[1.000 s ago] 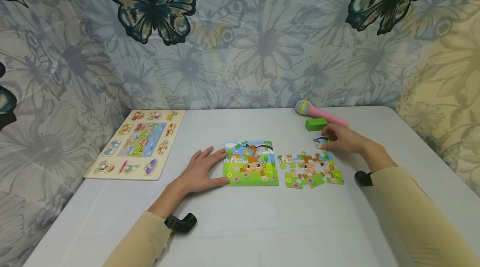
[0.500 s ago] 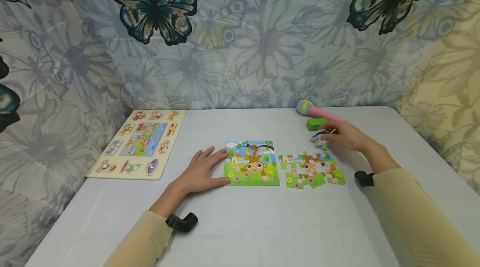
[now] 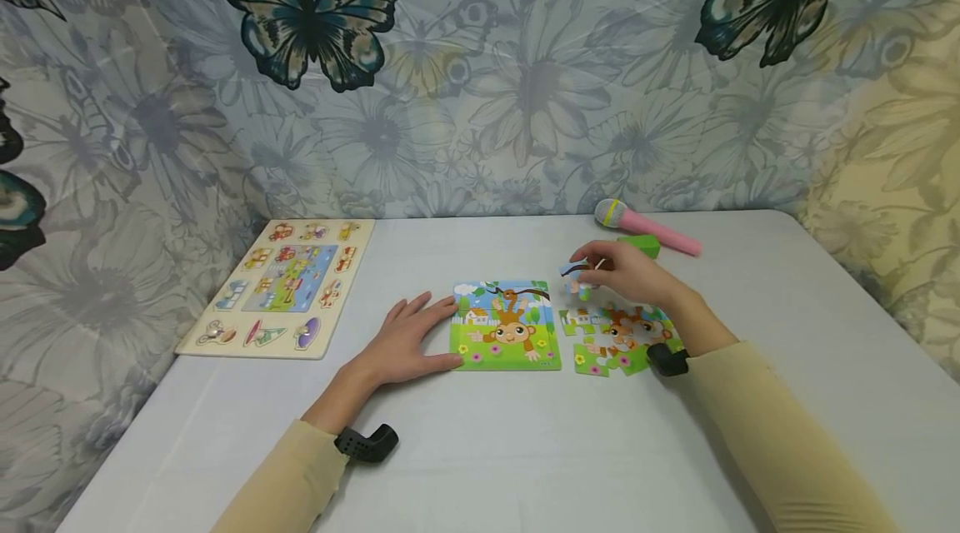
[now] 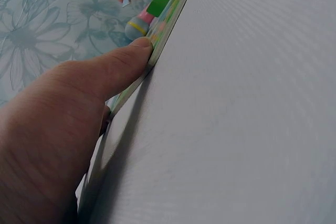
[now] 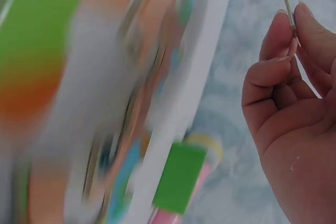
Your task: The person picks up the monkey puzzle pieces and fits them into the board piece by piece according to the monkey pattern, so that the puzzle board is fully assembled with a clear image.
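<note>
The right hand (image 3: 630, 271) pinches a blue puzzle piece (image 3: 576, 276) with a dark branch on it, raised above the upper left of the loose pieces. In the right wrist view thumb and fingertips of the right hand (image 5: 299, 103) meet on the thin piece (image 5: 286, 3). The left hand (image 3: 397, 346) lies spread, its fingertips and thumb touching the left edge of the square monkey picture (image 3: 504, 341). In the left wrist view the thumb of the left hand (image 4: 63, 108) rests against that edge. Several joined monkey pieces (image 3: 618, 333) lie right of the picture, partly under the right wrist.
A green block (image 3: 641, 245) and a pink toy microphone (image 3: 660, 231) lie behind the right hand. A wooden picture board (image 3: 322, 340) is at the table's left side. Patterned cloth (image 3: 525, 100) hangs behind the white table (image 3: 487, 450).
The right hand has lifted the branch piece away from beside the green block and carried it left. The left hand stays at the picture's edge.
</note>
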Demonstrator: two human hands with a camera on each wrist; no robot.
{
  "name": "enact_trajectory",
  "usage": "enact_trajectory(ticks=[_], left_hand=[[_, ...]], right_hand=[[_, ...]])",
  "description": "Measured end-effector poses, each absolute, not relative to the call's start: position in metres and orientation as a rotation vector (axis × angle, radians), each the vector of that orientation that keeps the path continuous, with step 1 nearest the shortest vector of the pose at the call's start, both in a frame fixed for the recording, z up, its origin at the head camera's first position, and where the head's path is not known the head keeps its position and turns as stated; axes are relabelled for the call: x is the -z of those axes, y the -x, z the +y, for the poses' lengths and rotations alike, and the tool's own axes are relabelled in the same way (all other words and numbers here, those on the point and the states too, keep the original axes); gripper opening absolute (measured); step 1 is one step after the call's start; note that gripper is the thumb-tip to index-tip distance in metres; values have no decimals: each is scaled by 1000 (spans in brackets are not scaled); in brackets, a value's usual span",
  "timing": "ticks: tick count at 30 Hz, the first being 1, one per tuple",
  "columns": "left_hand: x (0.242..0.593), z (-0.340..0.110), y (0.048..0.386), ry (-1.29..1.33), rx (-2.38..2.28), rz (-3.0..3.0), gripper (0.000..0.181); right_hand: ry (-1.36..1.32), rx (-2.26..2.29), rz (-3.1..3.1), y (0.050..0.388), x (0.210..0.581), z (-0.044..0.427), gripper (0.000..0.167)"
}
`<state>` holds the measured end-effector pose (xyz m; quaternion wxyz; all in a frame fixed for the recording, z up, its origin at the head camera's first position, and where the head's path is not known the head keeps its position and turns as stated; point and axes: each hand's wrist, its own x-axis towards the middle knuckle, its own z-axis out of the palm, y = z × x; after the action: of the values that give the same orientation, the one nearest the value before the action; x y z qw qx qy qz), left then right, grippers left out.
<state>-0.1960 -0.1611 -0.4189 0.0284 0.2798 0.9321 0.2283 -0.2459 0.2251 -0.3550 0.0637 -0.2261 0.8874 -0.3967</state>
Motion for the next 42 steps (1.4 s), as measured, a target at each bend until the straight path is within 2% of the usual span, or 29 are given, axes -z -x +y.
enact_trajectory(ticks=[14, 22, 42], left_hand=[[423, -160, 199, -885, -712, 2873, 84], [424, -161, 195, -861, -722, 2868, 84], [420, -162, 197, -878, -695, 2872, 84]], right_hand=[[637, 1059, 2646, 256, 366, 167, 24], [601, 886, 2660, 261, 369, 152, 28], [625, 677, 2722, 261, 363, 137, 26]])
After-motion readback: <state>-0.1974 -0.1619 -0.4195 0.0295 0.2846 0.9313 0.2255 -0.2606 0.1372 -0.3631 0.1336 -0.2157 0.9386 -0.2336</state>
